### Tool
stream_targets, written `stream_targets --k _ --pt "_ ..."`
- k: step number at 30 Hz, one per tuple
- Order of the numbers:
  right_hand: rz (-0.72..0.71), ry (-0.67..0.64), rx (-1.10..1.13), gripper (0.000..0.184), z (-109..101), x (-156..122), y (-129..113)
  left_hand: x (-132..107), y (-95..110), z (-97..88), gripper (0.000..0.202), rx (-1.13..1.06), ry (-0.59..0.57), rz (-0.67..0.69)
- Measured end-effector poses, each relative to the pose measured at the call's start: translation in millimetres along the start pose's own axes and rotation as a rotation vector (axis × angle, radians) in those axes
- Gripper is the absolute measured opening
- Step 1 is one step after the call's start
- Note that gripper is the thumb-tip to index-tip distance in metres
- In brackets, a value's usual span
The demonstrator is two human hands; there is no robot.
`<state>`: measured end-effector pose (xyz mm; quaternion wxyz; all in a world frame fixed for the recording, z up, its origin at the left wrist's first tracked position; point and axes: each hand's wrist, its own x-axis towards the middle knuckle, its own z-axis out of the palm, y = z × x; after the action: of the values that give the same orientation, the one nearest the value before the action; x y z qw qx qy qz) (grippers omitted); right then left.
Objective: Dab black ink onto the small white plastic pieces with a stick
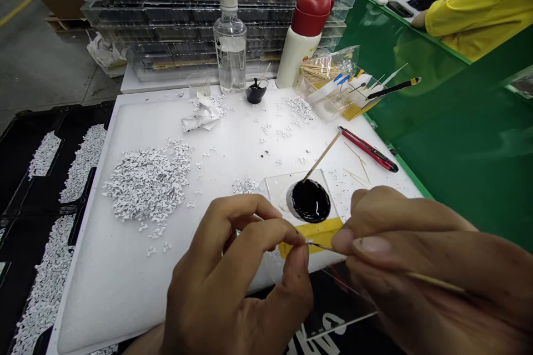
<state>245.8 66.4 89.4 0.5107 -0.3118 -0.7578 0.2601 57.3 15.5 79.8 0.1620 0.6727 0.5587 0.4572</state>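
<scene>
My left hand pinches a tiny white plastic part between thumb and forefinger. My right hand is closed around a thin wooden stick, whose dark tip reaches the small part; whether it touches cannot be told. Just beyond the fingers, a cup of black paint sits on a clear plate, with another stick leaning in it. Yellow tape runs along the near side of the plate. A large pile of similar white parts lies to the left on the white board.
A red utility knife and loose toothpicks lie at right. Behind stand a clear bottle, a small black cup, a red-capped flask and stacked clear trays. A green partition borders the right; a yellow-sleeved person sits beyond.
</scene>
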Motion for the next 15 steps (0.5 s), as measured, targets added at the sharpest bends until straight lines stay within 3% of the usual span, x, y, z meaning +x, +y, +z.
stream_targets --k 8,12,15 --pt "0.013 0.052 -0.017 0.033 4.9 -3.6 0.6 -1.1 -0.8 0.0 0.014 0.003 -0.001 0.008" --pt "-0.001 -0.053 -0.004 0.033 -1.7 -2.9 3.0 -1.1 -0.6 0.4 0.013 -0.004 0.003 0.003" --pt "0.091 -0.057 -0.039 0.018 1.1 -7.8 -2.3 -1.4 -1.3 -0.4 0.014 0.006 0.017 0.025"
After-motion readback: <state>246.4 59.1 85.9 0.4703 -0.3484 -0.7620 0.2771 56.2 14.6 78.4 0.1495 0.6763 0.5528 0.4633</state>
